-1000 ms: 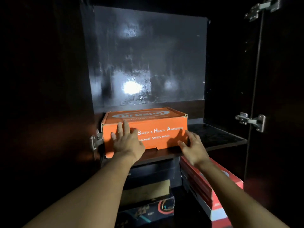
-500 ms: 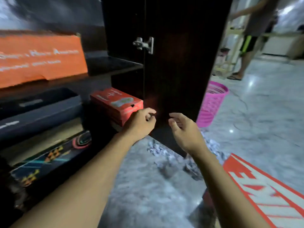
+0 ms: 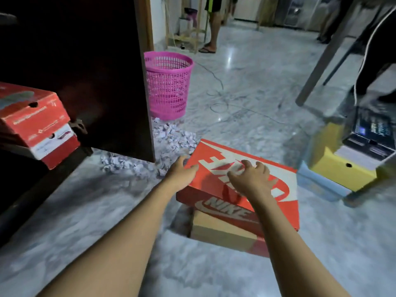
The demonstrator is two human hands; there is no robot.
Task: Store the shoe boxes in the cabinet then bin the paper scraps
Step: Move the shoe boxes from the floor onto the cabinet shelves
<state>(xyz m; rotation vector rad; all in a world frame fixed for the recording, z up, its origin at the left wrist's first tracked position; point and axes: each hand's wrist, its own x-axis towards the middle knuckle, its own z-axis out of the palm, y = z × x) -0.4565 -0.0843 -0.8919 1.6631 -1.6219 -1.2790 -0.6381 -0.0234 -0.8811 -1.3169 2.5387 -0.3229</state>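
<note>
Cabinet (image 3: 96, 71): dark, at my left, door open. A red shoe box (image 3: 36, 125) already lies on a low shelf.
Floor (image 3: 246, 93): pale marble, carrying everything not yet stored.
Nike shoe box (image 3: 214, 155): orange lid, on the floor just right of the cabinet door, directly under my hands. Not yet lifted.
Yellow box (image 3: 340, 174): further right, part of a small stack.
Pink basket (image 3: 168, 86): upright beyond the door edge.
Left hand (image 3: 182, 172): fingers laid over the lid's left edge. I see no closed grip.
Right hand (image 3: 250, 179): above the lid, fingers loosely bent and spread, holding nothing.
Paper scraps (image 3: 171, 136): crumpled heap between basket and Nike shoe box.
Step in hand (my judgement): picking up the Nike shoe box. I would set both hands on opposite sides, below the lid rim and on the base, so the lid does not come away alone. Then lift it level.
</note>
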